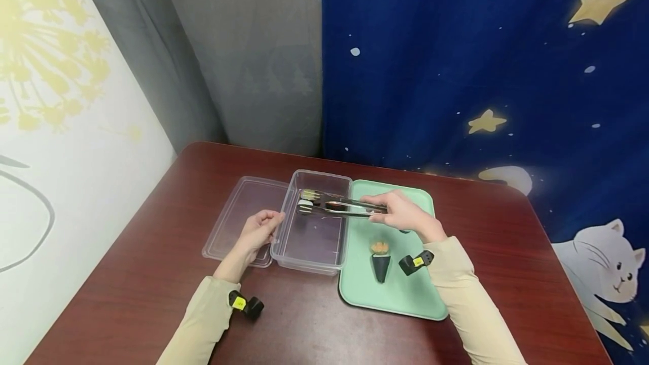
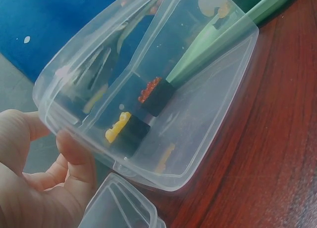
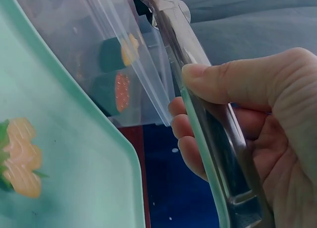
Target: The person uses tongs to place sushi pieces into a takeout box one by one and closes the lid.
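Note:
My left hand (image 1: 258,234) pinches the left wall of a clear plastic container (image 1: 311,246), thumb and fingers at its rim. My right hand (image 1: 403,213) grips metal tongs (image 1: 350,205) by their arms, tips over the container's far left part. A small dark piece with a pale top (image 1: 306,205) shows at the tongs' tips; I cannot tell whether they clasp it. Inside the container, in the left wrist view, sit a sushi piece with yellow topping (image 2: 128,134) and another with red roe (image 2: 156,97), both wrapped in black.
A green tray (image 1: 365,289) stands right of the container, with a dark cone-shaped hand roll (image 1: 381,266) topped in orange. The clear lid (image 1: 238,207) lies to the container's left, partly beneath my left hand. Curtains (image 1: 405,72) hang behind the table (image 1: 299,317).

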Available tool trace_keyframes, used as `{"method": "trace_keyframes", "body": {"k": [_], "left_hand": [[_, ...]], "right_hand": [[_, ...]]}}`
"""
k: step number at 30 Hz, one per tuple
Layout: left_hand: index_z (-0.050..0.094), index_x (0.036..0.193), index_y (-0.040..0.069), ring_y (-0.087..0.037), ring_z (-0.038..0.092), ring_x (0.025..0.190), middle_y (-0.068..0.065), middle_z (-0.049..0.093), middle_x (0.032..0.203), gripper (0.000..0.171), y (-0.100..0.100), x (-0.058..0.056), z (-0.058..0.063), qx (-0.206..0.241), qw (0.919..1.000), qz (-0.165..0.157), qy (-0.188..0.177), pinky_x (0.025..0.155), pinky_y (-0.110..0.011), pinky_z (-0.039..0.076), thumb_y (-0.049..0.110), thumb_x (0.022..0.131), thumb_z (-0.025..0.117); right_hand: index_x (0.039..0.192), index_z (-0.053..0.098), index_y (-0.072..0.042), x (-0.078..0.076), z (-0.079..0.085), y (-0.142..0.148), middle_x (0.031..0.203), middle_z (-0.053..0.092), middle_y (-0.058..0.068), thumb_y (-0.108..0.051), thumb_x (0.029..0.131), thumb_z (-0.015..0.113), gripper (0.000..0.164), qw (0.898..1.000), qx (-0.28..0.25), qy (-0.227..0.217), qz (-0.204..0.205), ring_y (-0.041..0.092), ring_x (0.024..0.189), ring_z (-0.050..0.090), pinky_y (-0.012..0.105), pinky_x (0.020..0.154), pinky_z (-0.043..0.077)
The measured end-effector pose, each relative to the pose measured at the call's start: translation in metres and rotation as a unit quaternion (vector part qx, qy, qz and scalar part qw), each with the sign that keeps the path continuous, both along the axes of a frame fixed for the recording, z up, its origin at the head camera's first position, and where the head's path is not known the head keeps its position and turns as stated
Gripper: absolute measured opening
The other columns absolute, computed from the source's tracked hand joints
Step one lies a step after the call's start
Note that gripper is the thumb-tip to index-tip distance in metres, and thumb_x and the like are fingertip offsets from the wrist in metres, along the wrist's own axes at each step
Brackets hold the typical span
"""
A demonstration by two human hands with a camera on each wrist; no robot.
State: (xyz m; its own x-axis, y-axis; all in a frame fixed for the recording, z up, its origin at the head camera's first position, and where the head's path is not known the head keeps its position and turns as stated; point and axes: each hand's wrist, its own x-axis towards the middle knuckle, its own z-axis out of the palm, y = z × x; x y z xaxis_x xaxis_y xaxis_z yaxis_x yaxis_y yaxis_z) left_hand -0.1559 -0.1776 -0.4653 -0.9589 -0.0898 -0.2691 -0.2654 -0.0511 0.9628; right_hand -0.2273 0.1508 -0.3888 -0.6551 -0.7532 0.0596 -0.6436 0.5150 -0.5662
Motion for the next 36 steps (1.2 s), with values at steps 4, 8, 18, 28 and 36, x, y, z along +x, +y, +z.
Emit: {"method": "trace_keyframes", "body": {"k": [4,8,18,28,36], "left_hand": [[0.054,0.096,0.000,-0.004,0.039,0.049,0.006,0.045,0.060,0.017,0.000,-0.001,-0.001,0.000,1.0000,0.001,-0.001,0.044,-0.016,0.036,0.014,0.091,0.061],[0.054,0.096,0.000,-0.004,0.041,0.049,0.004,0.047,0.061,0.017,-0.001,-0.001,-0.002,0.002,1.0000,-0.002,-0.002,0.044,-0.016,0.036,0.015,0.091,0.061],[0.054,0.098,-0.001,-0.005,0.043,0.049,0.003,0.051,0.063,0.020,0.000,0.000,0.003,0.005,1.0000,-0.007,-0.004,0.044,-0.017,0.037,0.017,0.092,0.061],[0.054,0.097,-0.002,-0.004,0.041,0.048,0.003,0.049,0.062,0.020,-0.001,0.000,0.002,0.003,1.0000,-0.005,-0.004,0.044,-0.017,0.036,0.016,0.092,0.061],[0.053,0.097,-0.002,-0.003,0.041,0.049,0.004,0.049,0.062,0.020,-0.001,0.000,0.000,0.004,1.0000,-0.009,0.000,0.044,-0.016,0.036,0.016,0.092,0.060]], "right_hand": [[0.124,0.059,-0.001,-0.002,-0.001,-0.008,0.077,0.065,0.003,-0.007,0.082,0.069,0.044,1.000,0.017,0.010,0.010,0.001,0.043,0.025,0.023,0.050,0.034],[0.122,0.060,0.002,-0.004,0.000,-0.014,0.087,0.068,0.007,-0.006,0.081,0.069,0.043,0.999,0.031,0.015,0.019,0.002,0.045,0.028,0.022,0.050,0.034],[0.118,0.062,0.001,-0.010,0.008,-0.027,0.095,0.069,0.007,-0.003,0.077,0.069,0.042,0.996,0.070,0.032,0.040,0.005,0.054,0.033,0.024,0.057,0.036],[0.108,0.067,-0.002,-0.012,0.017,-0.041,0.066,0.049,-0.006,0.001,0.074,0.066,0.035,0.988,0.118,0.066,0.070,0.008,0.057,0.036,0.023,0.054,0.034],[0.116,0.063,0.003,-0.008,0.023,-0.048,0.102,0.068,0.012,0.001,0.076,0.067,0.040,0.985,0.154,0.053,0.056,0.011,0.071,0.050,0.026,0.068,0.047]]}}
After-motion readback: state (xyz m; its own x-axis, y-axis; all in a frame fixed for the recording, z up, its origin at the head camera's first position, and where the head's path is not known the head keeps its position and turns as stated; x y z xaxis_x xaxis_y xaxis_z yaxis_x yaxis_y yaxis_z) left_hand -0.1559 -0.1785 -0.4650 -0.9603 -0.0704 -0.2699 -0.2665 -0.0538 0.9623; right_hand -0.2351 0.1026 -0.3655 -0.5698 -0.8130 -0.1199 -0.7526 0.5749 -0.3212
